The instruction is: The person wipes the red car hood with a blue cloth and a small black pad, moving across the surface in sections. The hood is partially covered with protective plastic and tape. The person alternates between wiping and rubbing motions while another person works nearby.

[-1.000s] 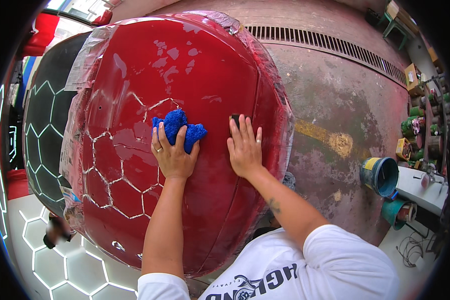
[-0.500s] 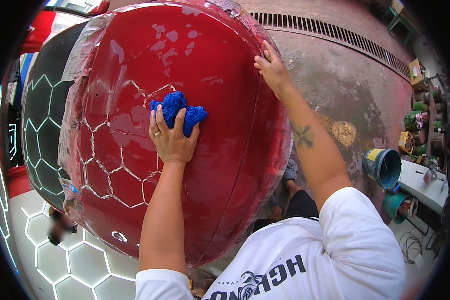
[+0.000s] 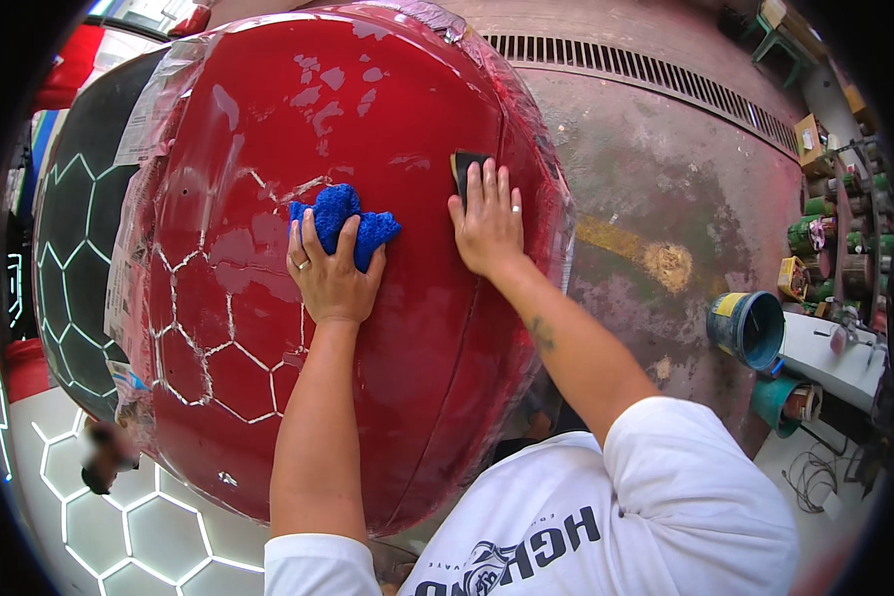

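Observation:
A wet, glossy red car hood point(image 3: 407, 298) curves in front of me, with white hexagon reflections on its left half. My left hand point(image 3: 338, 278) grips a bunched blue cloth point(image 3: 353, 226) against the middle of the hood. Farther right, my right hand point(image 3: 490, 219) lies palm down, fingers together, on a dark sanding pad point(image 3: 462, 171) with a yellowish edge. It presses the pad to the paint near the right side of the hood; the palm and fingers hide most of the pad.
Newspaper and plastic masking point(image 3: 129, 268) borders the dark windshield point(image 3: 79, 228). Masking film also lines the hood's right edge. On the right stand a blue bucket point(image 3: 750, 328), a green bucket point(image 3: 780, 405), a white bench point(image 3: 829, 360) and several cans. A floor grate point(image 3: 656, 84) crosses behind.
My right hand has come in from the hood's far right edge, leftward and nearer, and now lies on the paint with the sanding pad. The left hand stays nearly put on the cloth.

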`<state>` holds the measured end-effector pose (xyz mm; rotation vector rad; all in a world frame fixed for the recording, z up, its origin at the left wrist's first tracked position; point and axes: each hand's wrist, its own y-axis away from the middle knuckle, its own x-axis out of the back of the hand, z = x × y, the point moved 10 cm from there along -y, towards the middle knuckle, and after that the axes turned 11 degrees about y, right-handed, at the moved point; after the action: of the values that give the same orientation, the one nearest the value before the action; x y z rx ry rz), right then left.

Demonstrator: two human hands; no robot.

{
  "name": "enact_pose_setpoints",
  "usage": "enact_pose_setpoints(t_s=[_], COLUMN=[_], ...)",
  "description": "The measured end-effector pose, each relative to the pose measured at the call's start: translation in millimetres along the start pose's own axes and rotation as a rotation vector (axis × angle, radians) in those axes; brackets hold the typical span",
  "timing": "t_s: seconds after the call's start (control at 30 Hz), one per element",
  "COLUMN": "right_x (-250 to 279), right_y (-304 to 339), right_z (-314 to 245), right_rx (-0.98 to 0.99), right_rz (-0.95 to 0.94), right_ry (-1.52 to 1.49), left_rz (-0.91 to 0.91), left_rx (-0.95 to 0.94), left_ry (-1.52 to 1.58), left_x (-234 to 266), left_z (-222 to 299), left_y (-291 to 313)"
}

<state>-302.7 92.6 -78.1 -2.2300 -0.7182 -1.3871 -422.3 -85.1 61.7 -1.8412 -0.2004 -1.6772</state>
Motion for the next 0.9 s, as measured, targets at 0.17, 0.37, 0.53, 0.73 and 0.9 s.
enact_pose_setpoints(t_s=[0.17, 0.37, 0.53, 0.73, 0.9], right_x=[-4, -2, -15, -11, -7], right_y=[71, -97, -26, -44, -93], right_z=[-24, 39, 11, 19, 42], right_rx=[0.077, 0.012, 0.075, 0.084, 0.08], right_rz=[-0.049, 0.178, 0.051, -0.004, 0.072], right_ry=[-0.017, -0.007, -0.062, -0.003, -0.026], left_rz=[-0.024, 0.038, -0.012, 0.0, 0.025], left_rx=[0.024, -0.017, 0.011, 0.006, -0.012], left_ry=[-0.001, 0.034, 0.007, 0.004, 0.018], left_x=[3, 0, 0, 1, -8], left_z=[-6, 3, -3, -3, 3], left_y=[5, -6, 2, 1, -3])
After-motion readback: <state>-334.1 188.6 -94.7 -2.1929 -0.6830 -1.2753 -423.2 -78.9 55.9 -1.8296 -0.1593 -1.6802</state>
